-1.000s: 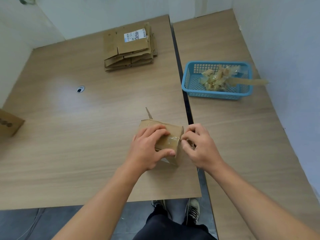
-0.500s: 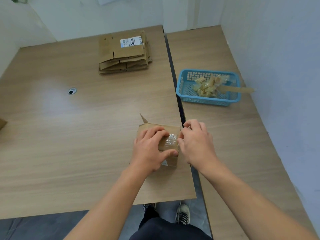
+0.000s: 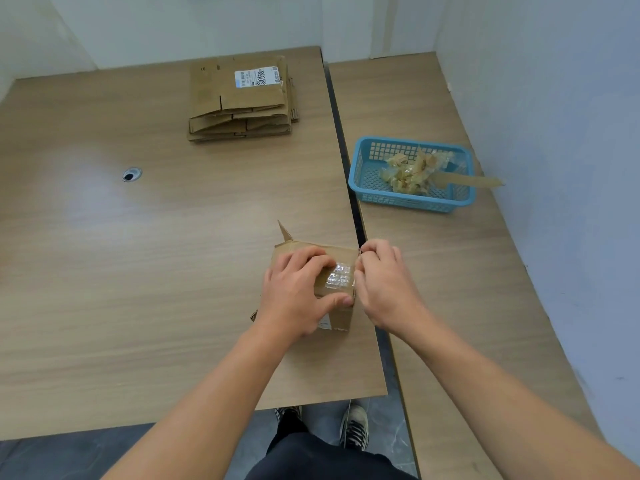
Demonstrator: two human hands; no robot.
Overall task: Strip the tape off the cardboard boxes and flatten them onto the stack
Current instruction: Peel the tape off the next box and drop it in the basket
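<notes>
Two wood-grain laminate counters fill frame: wide left counter (image 3: 104,271), narrower right counter (image 3: 467,289) with curved right edge. Narrow dark gap (image 3: 341,133) between them, running top centre to bottom. Round metal cable grommet (image 3: 131,174) set in left counter, centre left. Soft light glare (image 3: 86,209) just below it. Pale white back wall (image 3: 173,26) across top; pale bluish side wall (image 3: 554,98) at right. Dark grey floor (image 3: 69,459) at bottom left.

Box (image 3: 337,308) near table (image 3: 138,271) edge; stack (image 3: 240,98) behind, basket (image 3: 360,171) right.
</notes>
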